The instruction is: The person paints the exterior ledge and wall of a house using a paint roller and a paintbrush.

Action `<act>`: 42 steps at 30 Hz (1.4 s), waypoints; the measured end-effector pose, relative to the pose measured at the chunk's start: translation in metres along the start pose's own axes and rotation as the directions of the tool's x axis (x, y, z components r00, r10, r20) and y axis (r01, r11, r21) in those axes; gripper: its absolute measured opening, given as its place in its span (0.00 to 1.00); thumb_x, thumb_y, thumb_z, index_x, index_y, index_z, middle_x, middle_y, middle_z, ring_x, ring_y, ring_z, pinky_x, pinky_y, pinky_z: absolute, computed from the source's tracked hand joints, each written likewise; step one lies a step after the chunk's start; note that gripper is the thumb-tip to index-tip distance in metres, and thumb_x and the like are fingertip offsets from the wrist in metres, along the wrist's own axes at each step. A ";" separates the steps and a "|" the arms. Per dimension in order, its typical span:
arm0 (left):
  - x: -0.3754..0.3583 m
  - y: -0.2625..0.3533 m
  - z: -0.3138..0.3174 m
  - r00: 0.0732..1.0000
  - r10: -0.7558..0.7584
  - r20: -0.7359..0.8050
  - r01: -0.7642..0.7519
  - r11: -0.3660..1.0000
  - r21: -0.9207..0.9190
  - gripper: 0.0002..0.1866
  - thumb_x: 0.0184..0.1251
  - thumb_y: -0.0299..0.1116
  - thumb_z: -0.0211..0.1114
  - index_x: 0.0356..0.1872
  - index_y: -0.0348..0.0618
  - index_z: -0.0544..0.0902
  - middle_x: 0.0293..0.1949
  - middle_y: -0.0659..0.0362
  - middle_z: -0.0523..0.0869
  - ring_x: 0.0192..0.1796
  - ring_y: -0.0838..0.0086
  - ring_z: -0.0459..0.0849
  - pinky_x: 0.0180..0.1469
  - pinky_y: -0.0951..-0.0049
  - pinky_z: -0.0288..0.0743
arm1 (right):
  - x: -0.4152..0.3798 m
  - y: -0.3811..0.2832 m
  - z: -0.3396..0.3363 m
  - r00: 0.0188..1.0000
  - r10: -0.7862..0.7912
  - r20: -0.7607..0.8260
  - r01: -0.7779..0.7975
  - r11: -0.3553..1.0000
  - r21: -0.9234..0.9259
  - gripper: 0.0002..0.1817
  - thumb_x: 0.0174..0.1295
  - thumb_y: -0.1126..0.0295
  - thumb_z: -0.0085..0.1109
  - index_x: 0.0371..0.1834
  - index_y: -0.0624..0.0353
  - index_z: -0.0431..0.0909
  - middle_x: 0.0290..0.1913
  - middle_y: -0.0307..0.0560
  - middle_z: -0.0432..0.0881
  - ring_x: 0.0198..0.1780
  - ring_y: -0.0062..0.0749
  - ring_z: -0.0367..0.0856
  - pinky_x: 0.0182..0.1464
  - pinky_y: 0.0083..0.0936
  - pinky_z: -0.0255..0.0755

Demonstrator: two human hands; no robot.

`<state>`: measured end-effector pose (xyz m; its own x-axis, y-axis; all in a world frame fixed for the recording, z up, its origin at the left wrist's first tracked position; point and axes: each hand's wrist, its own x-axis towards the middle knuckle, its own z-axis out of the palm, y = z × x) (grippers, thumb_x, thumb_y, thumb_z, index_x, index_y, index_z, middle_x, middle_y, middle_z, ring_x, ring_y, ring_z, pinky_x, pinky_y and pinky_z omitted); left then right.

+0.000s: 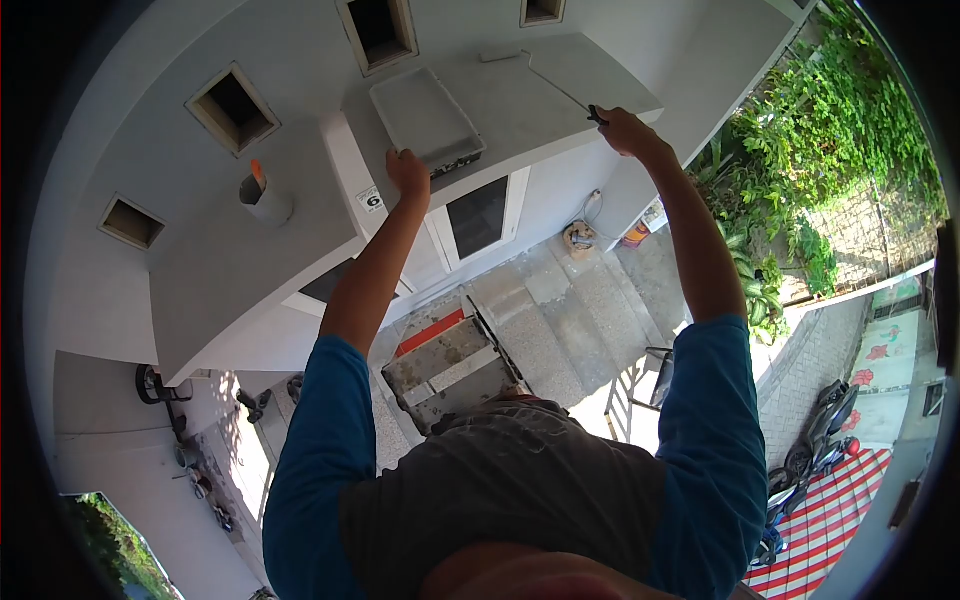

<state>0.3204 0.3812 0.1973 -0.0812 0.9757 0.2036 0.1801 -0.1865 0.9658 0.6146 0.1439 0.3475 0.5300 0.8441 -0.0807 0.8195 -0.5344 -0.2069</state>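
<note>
My right hand (630, 132) is closed around the black handle of a paint roller (503, 57). The roller's thin wire frame reaches left, and its pale head touches or sits just over the grey ledge (560, 75). At the near left corner of a grey paint tray (425, 110), my left hand (407, 172) has its fingers curled over the rim. Dark smears mark the tray's front side, which lies along the ledge's front edge. The roller head is apart from the tray, to its upper right.
A white pot (270, 206) with an orange handle sticking out stands on the left ledge (215, 270). Square openings (235, 108) pierce the wall behind. Far below are a platform with a red edge (430, 335), a metal chair (655, 380), and steps (535, 325).
</note>
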 end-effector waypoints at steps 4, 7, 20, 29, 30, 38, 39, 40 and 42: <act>-0.003 -0.002 -0.004 0.999 -0.034 0.005 0.034 0.999 0.010 0.20 0.69 0.30 0.49 0.54 0.24 0.76 0.49 0.31 0.82 0.52 0.38 0.82 0.55 0.48 0.72 | -0.046 -0.004 -0.012 1.000 0.021 0.005 -0.021 0.999 -0.044 0.24 0.71 0.65 0.51 0.71 0.47 0.72 0.47 0.62 0.86 0.48 0.57 0.87 0.52 0.50 0.79; -0.014 0.009 -0.012 1.000 -0.001 -0.015 0.001 1.000 0.015 0.19 0.68 0.30 0.49 0.54 0.25 0.76 0.49 0.32 0.82 0.53 0.38 0.81 0.55 0.48 0.71 | -0.084 0.034 -0.001 0.999 -0.035 -0.041 0.036 0.999 0.031 0.27 0.71 0.63 0.55 0.74 0.44 0.69 0.46 0.62 0.86 0.48 0.58 0.86 0.50 0.48 0.78; -0.007 0.000 -0.014 0.998 -0.043 0.050 0.047 0.995 -0.084 0.22 0.69 0.33 0.53 0.59 0.28 0.75 0.53 0.35 0.83 0.59 0.44 0.81 0.61 0.53 0.72 | -0.236 0.009 0.095 0.955 0.232 -0.183 -0.127 0.882 0.455 0.26 0.69 0.67 0.58 0.71 0.52 0.73 0.35 0.58 0.87 0.37 0.50 0.88 0.42 0.42 0.77; -0.044 -0.007 -0.098 0.918 0.298 0.262 -0.290 0.955 -0.070 0.22 0.72 0.33 0.61 0.64 0.37 0.73 0.60 0.47 0.79 0.61 0.56 0.79 0.63 0.59 0.73 | -0.236 -0.034 0.100 0.966 0.092 -0.242 0.088 0.763 0.640 0.21 0.66 0.68 0.64 0.61 0.64 0.79 0.22 0.38 0.76 0.22 0.18 0.73 0.26 0.23 0.68; -0.065 -0.003 -0.118 0.893 0.367 0.262 -0.356 0.930 -0.089 0.20 0.71 0.30 0.60 0.62 0.38 0.74 0.58 0.49 0.80 0.60 0.59 0.80 0.61 0.60 0.74 | -0.235 -0.040 0.094 0.962 0.116 -0.245 0.072 0.764 0.641 0.21 0.66 0.68 0.64 0.61 0.64 0.79 0.22 0.38 0.76 0.22 0.18 0.73 0.26 0.23 0.68; -0.191 -0.128 -0.222 0.732 0.235 0.639 -0.445 0.876 0.187 0.21 0.66 0.34 0.67 0.58 0.39 0.77 0.55 0.47 0.81 0.61 0.53 0.78 0.63 0.54 0.72 | -0.219 -0.073 0.073 0.963 0.079 -0.257 0.086 0.814 0.575 0.20 0.65 0.63 0.66 0.55 0.66 0.81 0.28 0.47 0.83 0.28 0.29 0.79 0.35 0.29 0.73; -0.202 -0.151 -0.229 0.719 0.114 0.686 -0.412 0.865 0.288 0.23 0.67 0.39 0.66 0.59 0.39 0.77 0.56 0.46 0.81 0.62 0.53 0.77 0.65 0.52 0.71 | -0.213 -0.076 0.078 0.965 0.074 -0.250 0.098 0.786 0.611 0.20 0.66 0.63 0.65 0.56 0.66 0.81 0.27 0.46 0.82 0.28 0.29 0.78 0.34 0.30 0.72; -0.214 -0.166 -0.237 0.698 -0.013 0.716 -0.379 0.842 0.384 0.25 0.68 0.43 0.65 0.61 0.39 0.76 0.57 0.44 0.80 0.64 0.52 0.76 0.66 0.50 0.69 | -0.208 -0.085 0.078 0.968 0.067 -0.242 0.109 0.757 0.644 0.21 0.66 0.64 0.65 0.56 0.66 0.81 0.26 0.46 0.81 0.27 0.29 0.78 0.34 0.30 0.72; -0.232 -0.185 -0.251 0.660 -0.177 0.730 -0.339 0.797 0.500 0.27 0.70 0.48 0.61 0.61 0.41 0.77 0.57 0.43 0.80 0.63 0.50 0.77 0.65 0.49 0.69 | -0.197 -0.098 0.080 0.985 0.033 -0.171 0.086 0.763 0.641 0.21 0.68 0.65 0.62 0.60 0.64 0.79 0.26 0.48 0.82 0.27 0.32 0.79 0.34 0.32 0.72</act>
<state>0.0599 0.1601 0.0115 0.6304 0.7608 -0.1544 0.6611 -0.4219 0.6205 0.4120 0.0337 0.3057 0.5859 0.8064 0.0804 0.5309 -0.3070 -0.7898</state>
